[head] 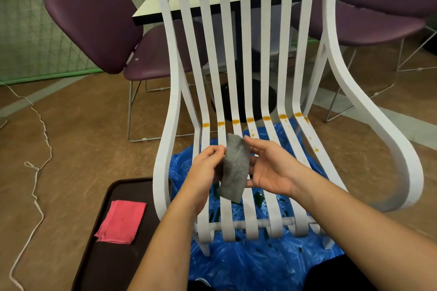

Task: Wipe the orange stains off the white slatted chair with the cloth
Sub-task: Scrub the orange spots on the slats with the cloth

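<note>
I hold a folded grey cloth (234, 170) between both hands above the seat of a white slatted chair (250, 54), my left hand (207, 165) pinching its edge, my right hand (269, 170) cupped open behind it. A row of orange stains (250, 120) crosses the slats where seat meets back, with smaller spots trailing down the right slats. Blue plastic sheet (248, 264) lies under the chair. A pink cloth (121, 221) rests on a dark tray (101, 264) at left.
</note>
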